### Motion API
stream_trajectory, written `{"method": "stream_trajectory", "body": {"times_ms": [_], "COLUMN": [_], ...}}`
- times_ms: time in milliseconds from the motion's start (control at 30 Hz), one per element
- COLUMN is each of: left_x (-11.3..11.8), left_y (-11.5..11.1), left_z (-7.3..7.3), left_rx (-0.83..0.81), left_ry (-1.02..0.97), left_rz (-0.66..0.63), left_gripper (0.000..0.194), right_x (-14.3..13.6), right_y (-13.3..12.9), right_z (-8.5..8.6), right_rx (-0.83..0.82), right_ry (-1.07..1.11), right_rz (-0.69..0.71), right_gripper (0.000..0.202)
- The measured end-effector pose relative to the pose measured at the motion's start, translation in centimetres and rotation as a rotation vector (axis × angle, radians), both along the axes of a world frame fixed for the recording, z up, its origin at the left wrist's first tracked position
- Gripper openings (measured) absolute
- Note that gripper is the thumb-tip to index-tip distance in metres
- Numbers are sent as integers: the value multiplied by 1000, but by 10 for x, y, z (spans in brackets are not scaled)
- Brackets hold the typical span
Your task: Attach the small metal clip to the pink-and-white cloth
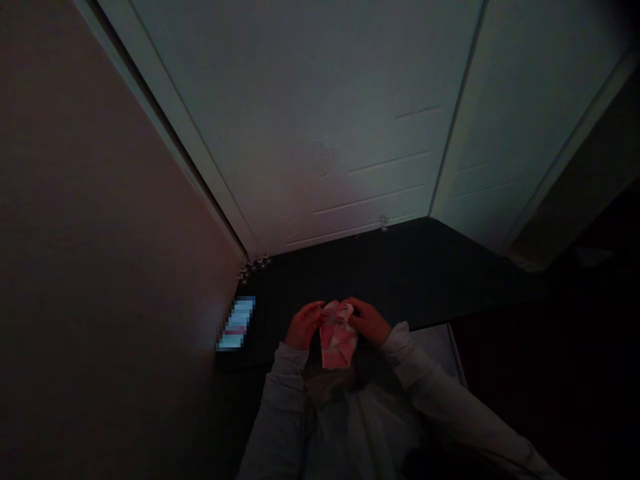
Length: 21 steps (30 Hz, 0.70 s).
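Observation:
Between both hands hangs a small pink and white knitted sock (339, 340), its wide end down towards my body and its upper part bunched. My left hand (303, 327) is closed at its upper left edge, thumb and fingers pinched together. The upper right edge is gripped by my right hand (371, 323), with the fingers curled behind the cloth. The sock is held up just above the near edge of the dark table (400, 280). Dim light hides the fingertips in part.
A lit phone-like screen (237, 325), pixelated, lies at the table's left side. Several small clear glass-like pieces (254, 265) stand in the back left corner, and another clear piece (384, 223) at the back edge. White panels (320, 100) and a side wall (125, 267) border the table.

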<state>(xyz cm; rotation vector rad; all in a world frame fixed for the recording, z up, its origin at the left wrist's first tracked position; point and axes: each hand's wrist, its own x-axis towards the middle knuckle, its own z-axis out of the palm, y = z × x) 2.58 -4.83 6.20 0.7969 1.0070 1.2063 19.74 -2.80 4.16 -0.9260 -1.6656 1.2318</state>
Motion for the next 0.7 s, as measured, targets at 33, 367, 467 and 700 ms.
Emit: {"method": "stream_trajectory", "body": {"times_ms": [33, 367, 467, 700], "left_x": [0, -2, -2, -1], "left_y": [0, 0, -1, -2], "left_z": [0, -1, 0, 1], "left_rx": [0, 5, 7, 3], "left_ry": [-8, -45, -52, -57], "left_rz": [0, -6, -17, -9], "left_gripper": [26, 27, 29, 28], "right_x": [0, 1, 0, -1], "right_y": [0, 0, 1, 1], "right_z": [0, 0, -2, -3], "right_rx": [-6, 30, 32, 38], "right_ry": [-6, -54, -51, -27], "right_rz": [0, -12, -15, -34], "right_gripper": [22, 19, 20, 19]}}
